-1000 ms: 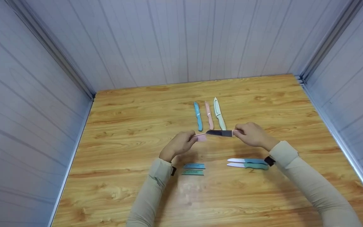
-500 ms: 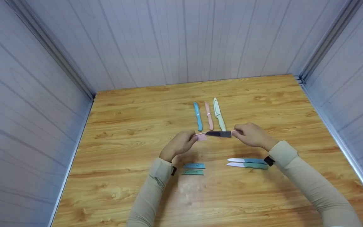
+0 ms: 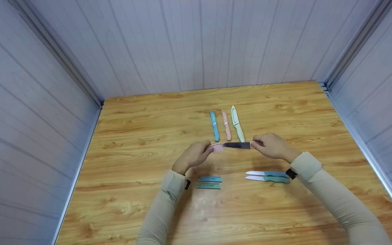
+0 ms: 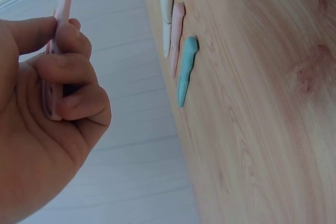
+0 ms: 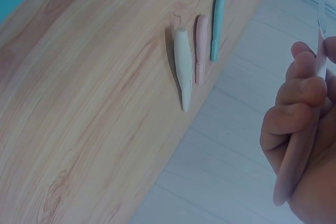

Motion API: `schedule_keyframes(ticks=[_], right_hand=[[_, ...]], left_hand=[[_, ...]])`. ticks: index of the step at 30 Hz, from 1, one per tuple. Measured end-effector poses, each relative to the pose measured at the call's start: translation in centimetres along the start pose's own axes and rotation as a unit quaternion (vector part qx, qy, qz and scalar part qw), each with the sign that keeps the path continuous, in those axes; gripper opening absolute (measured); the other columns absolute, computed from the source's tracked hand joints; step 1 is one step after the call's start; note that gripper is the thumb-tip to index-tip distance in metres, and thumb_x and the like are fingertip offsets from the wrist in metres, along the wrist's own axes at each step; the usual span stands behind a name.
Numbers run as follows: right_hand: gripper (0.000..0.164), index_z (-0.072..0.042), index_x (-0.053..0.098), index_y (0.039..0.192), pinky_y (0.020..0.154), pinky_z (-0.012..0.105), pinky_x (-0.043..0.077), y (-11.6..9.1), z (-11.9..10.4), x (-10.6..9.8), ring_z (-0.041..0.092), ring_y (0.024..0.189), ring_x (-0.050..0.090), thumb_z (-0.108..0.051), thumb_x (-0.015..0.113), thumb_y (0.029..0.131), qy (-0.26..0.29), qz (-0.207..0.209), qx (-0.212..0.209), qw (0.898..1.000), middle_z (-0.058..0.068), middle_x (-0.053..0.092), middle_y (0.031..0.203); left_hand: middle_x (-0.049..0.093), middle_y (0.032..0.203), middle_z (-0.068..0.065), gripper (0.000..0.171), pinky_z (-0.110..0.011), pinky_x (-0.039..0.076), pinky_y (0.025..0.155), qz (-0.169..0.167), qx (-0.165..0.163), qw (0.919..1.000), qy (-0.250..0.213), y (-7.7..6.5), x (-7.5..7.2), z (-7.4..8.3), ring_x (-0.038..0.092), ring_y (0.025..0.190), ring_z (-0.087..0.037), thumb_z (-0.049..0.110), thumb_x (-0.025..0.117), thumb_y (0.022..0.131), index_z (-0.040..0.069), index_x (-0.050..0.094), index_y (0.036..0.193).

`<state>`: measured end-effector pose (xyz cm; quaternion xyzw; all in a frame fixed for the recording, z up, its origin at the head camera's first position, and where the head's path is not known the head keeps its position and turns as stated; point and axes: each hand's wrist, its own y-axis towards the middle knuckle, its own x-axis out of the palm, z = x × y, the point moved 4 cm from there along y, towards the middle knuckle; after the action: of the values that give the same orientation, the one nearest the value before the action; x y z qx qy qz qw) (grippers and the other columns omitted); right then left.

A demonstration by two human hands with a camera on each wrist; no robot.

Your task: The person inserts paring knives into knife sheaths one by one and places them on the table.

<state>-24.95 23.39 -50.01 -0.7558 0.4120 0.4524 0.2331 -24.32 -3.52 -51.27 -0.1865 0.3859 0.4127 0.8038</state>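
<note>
My left hand [image 3: 194,156] grips a pink blade sheath [image 4: 64,9], its fingers curled round it in the left wrist view. Opposite it, my right hand [image 3: 271,145] holds a knife by its pink handle [image 5: 298,156]. The knife's dark-looking blade [image 3: 237,145] points left, its tip right at the sheath's mouth. Both hands are raised over the wooden table. Below the left hand lie a blue sheath [image 3: 210,179] and a green sheath [image 3: 208,186]. Under the right forearm are a blue-handled knife [image 3: 267,173] and a green-handled knife [image 3: 273,179], both with bare white blades.
Beyond the hands, a blue sheathed knife [image 3: 214,125], a pink sheathed knife [image 3: 226,124] and a larger cream sheathed knife [image 3: 237,123] lie side by side. The wooden table [image 3: 131,143] meets pale panelled walls [image 3: 182,44] at the back and both sides.
The knife's blade has dipped very slightly at the sheath's mouth. Both hands keep their grips in nearly the same place, and the things on the table have not moved.
</note>
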Motion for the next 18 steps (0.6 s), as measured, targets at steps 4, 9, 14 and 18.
schedule_keyframes(ticks=[4,9,14,18], right_hand=[[0.031,-0.011,0.064,0.087,0.05,0.029,0.034,-0.01,0.02,0.02,0.009,0.049,0.038,-0.033,0.047,0.1,-0.002,-0.004,-0.002,1.0,-0.006,0.046,0.059],[0.029,-0.016,0.062,0.084,0.051,0.03,0.036,0.01,0.04,0.01,0.01,0.049,0.039,-0.035,0.046,0.1,-0.009,-0.011,-0.001,1.0,-0.007,0.047,0.06],[0.028,-0.02,0.062,0.083,0.051,0.029,0.037,0.08,0.06,0.07,0.009,0.048,0.04,-0.035,0.045,0.1,-0.01,-0.015,-0.009,1.0,-0.006,0.052,0.061],[0.031,-0.02,0.065,0.083,0.051,0.029,0.039,0.07,-0.03,0.04,0.007,0.049,0.044,-0.038,0.046,0.1,-0.008,-0.009,-0.019,1.0,-0.005,0.059,0.066]], left_hand=[[0.044,0.071,0.003,0.023,-0.026,0.034,0.057,0.0,-0.002,1.0,-0.002,-0.04,0.01,-0.1,0.041,0.061,-0.012,0.023,0.042,0.103,0.007,0.054,0.09],[0.044,0.07,0.003,0.023,-0.026,0.034,0.056,0.001,-0.009,0.9999,-0.013,-0.14,-0.12,-0.13,0.041,0.061,-0.012,0.024,0.042,0.103,0.008,0.053,0.09],[0.044,0.07,0.003,0.023,-0.025,0.034,0.056,-0.004,-0.007,0.9998,-0.019,-0.19,-0.18,-0.09,0.04,0.06,-0.011,0.024,0.042,0.103,0.009,0.053,0.09],[0.045,0.07,0.003,0.022,-0.026,0.034,0.057,-0.006,0.009,0.9999,-0.013,-0.16,-0.17,0.07,0.04,0.06,-0.012,0.023,0.042,0.103,0.008,0.053,0.09]])
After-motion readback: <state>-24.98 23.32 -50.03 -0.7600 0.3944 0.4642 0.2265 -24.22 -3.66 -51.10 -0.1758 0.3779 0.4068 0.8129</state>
